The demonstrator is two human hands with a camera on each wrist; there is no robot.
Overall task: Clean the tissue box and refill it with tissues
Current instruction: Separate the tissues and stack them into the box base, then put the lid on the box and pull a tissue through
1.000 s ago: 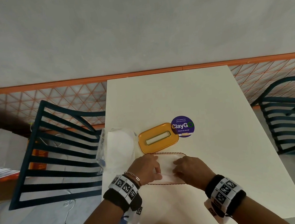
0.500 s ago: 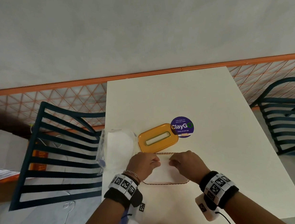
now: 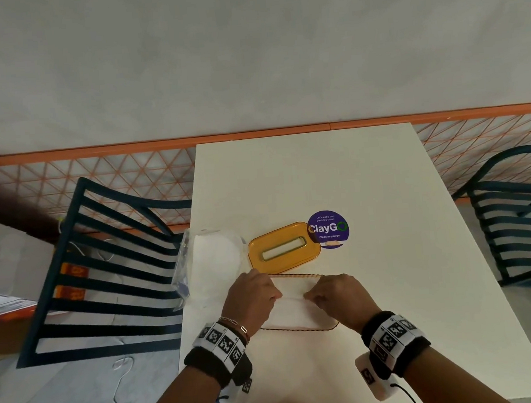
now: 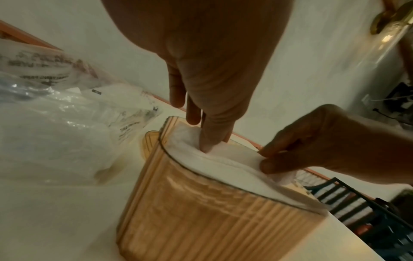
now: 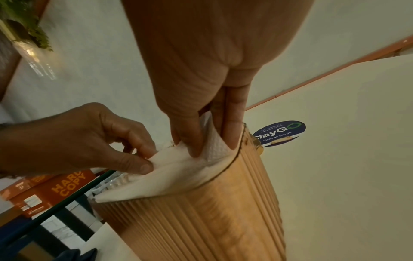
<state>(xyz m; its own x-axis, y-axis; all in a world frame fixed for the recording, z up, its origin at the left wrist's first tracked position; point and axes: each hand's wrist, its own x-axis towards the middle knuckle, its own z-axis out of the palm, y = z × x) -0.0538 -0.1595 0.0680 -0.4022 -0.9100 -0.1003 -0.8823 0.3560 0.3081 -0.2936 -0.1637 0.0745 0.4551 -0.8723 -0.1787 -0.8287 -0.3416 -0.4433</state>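
Observation:
An amber ribbed tissue box (image 3: 299, 328) stands open near the table's front edge, filled to the rim with white tissues (image 3: 293, 310). My left hand (image 3: 276, 296) and right hand (image 3: 309, 296) meet over the stack. Each pinches the top sheet (image 5: 174, 176), which rises in a fold between them. The left wrist view shows my left fingers (image 4: 210, 141) dug into the tissues at the box's (image 4: 201, 211) end. In the right wrist view my right thumb and fingers (image 5: 230, 134) clamp the sheet at the other end. The orange slotted lid (image 3: 283, 247) lies flat behind the box.
A clear plastic pack of tissues (image 3: 212, 262) lies at the table's left edge beside the lid. A purple ClayGo sticker (image 3: 328, 229) is on the tabletop. Dark slatted chairs stand left (image 3: 105, 277) and right (image 3: 519, 219). A white cable (image 3: 123, 387) trails on the floor.
Both hands lay flat on the tissue stack, moved toward the box's far edge, and now pinch the top sheet near the middle, raising a fold.

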